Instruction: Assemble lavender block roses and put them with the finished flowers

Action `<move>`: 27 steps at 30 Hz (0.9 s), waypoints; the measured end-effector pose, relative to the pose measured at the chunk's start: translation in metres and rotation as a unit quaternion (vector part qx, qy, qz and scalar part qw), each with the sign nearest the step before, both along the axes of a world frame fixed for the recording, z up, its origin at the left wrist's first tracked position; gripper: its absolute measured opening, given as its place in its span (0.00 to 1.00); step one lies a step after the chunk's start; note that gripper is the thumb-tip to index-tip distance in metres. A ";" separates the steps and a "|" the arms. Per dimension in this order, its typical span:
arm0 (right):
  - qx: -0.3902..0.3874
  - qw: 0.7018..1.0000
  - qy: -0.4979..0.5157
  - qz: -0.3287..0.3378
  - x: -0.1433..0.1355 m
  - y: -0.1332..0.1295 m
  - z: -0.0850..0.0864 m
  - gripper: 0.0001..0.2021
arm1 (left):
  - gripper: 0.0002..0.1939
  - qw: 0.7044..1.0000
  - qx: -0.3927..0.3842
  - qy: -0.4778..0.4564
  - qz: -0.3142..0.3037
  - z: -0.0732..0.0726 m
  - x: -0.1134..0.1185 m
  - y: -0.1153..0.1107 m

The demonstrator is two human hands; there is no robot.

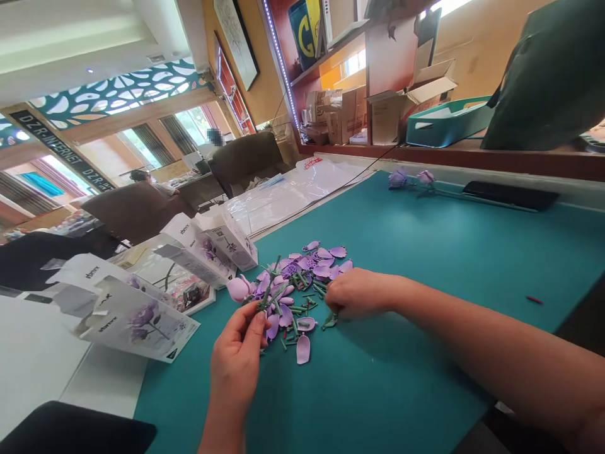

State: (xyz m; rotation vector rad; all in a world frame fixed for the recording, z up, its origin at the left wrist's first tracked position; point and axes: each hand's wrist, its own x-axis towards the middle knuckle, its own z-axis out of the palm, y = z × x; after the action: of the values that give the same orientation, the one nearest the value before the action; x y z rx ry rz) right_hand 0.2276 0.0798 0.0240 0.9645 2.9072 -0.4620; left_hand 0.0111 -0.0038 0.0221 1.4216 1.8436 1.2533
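Note:
Between the thumb and fingers of my left hand (pixel 243 347) is a green plastic flower stem (pixel 270 284), held upright at the near left of a pile of loose parts. Purple petals (pixel 326 268) and short green stem pieces (pixel 300 309) make up most of that pile. At its right edge my right hand (pixel 352 294) reaches down with curled fingers, their tips hidden behind the hand. A green leaf piece (pixel 329 320) lies just under it. Nearer to me lies a pale pink petal (pixel 303 349), and a pink bud (pixel 239 289) shows behind my left hand.
Printed white boxes (pixel 142 321) stand open at the left. At the back of the green mat (pixel 425 252) lie assembled purple roses (pixel 397 179) and a black case (pixel 510 194). A small red stick (pixel 534 299) lies far right. Shelves with cartons (pixel 347 113) rise behind.

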 end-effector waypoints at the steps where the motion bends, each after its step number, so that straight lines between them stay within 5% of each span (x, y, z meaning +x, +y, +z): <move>1: -0.018 0.999 0.046 0.009 0.000 -0.001 0.002 0.04 | 0.23 1.000 0.003 -0.002 0.001 0.000 0.001 0.000; 12: -0.216 0.923 0.316 -0.026 -0.014 -0.012 0.009 0.17 | 0.21 0.999 0.012 0.027 0.027 -0.002 0.007 0.000; 17: -0.287 0.891 0.345 -0.062 -0.023 -0.015 0.001 0.16 | 0.20 0.998 0.025 0.048 0.034 -0.005 0.012 -0.002; 27: -0.291 0.887 0.351 -0.073 -0.027 -0.014 -0.005 0.12 | 0.19 0.997 0.014 0.070 0.013 -0.003 0.014 -0.003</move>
State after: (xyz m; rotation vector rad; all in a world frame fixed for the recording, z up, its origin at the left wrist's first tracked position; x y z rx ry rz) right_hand 0.2004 0.0657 0.0191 1.0588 2.8687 -1.9108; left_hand 0.0246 -0.0067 0.0188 1.5409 1.9495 1.2226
